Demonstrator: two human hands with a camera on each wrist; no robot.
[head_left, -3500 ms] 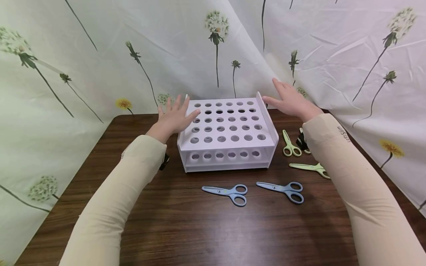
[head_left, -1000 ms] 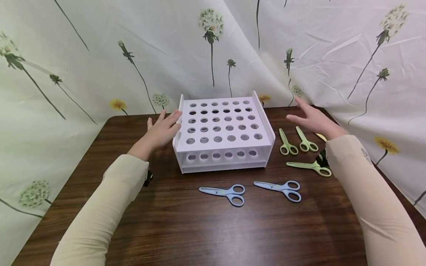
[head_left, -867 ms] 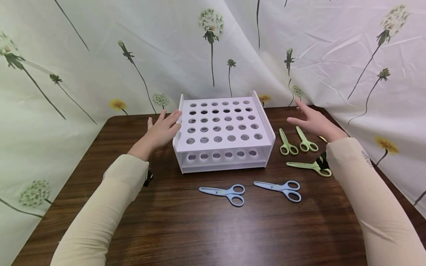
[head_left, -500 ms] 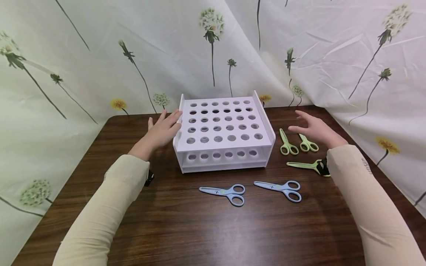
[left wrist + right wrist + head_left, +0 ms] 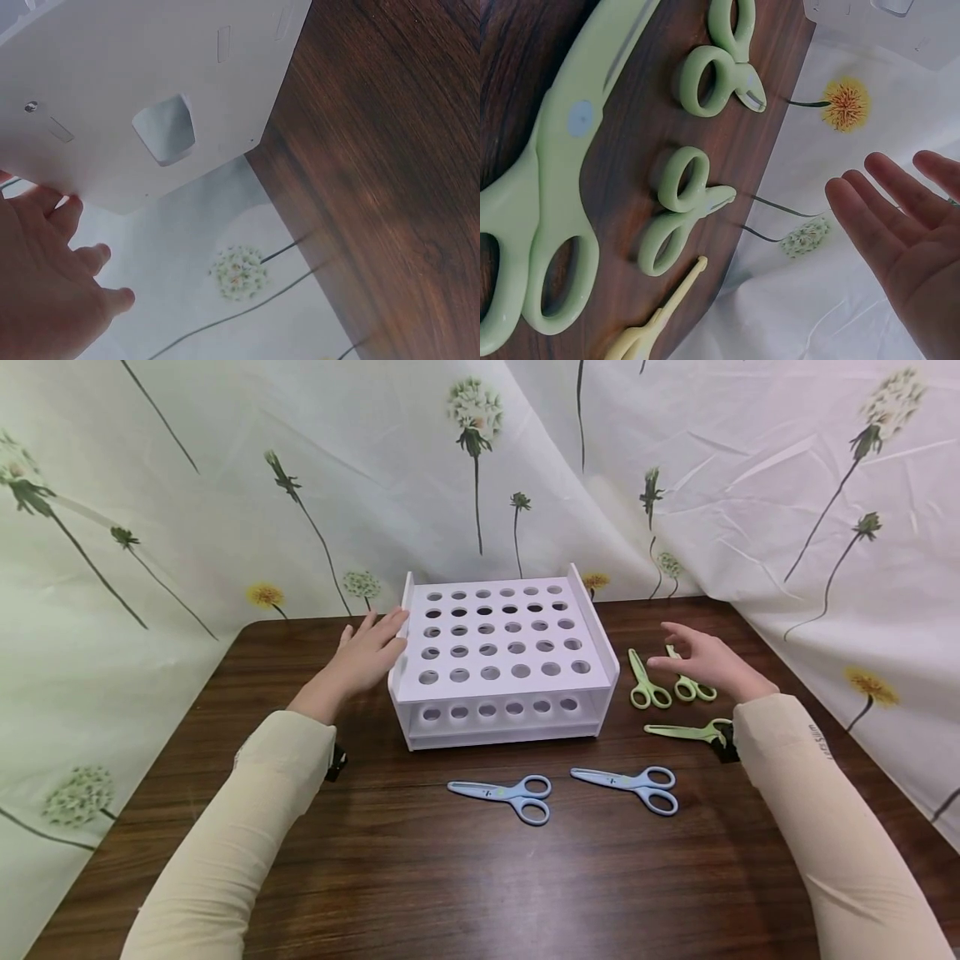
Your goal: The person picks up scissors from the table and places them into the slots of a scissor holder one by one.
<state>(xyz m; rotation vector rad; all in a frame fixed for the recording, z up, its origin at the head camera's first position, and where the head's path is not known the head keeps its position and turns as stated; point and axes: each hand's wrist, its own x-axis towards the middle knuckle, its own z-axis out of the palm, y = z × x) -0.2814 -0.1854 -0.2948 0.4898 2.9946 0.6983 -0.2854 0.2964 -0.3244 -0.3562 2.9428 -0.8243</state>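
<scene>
A white test tube rack (image 5: 502,647) with rows of round holes stands on the table. My left hand (image 5: 363,656) rests its fingertips at the rack's left side panel (image 5: 210,82), fingers loosely spread. On the other side, my right hand (image 5: 712,664) hovers over the green scissors, fingers relaxed and palm (image 5: 930,277) bare. Two pairs of green scissors, one beside the rack (image 5: 647,683) and one partly behind my right hand (image 5: 692,687), lie there. A third green pair (image 5: 678,732) lies nearer, its handles partly covered by the black wrist camera.
Two blue scissors, a left pair (image 5: 506,795) and a right pair (image 5: 630,787), lie before the rack on the dark wooden table (image 5: 525,893). Yellow scissors (image 5: 649,330) show in the right wrist view. A flowered cloth (image 5: 337,477) hangs behind and along the sides.
My right hand has moved from the rack's right side out to the right, then lowered over the green scissors. My left hand has shifted left from above the rack's corner to its side panel.
</scene>
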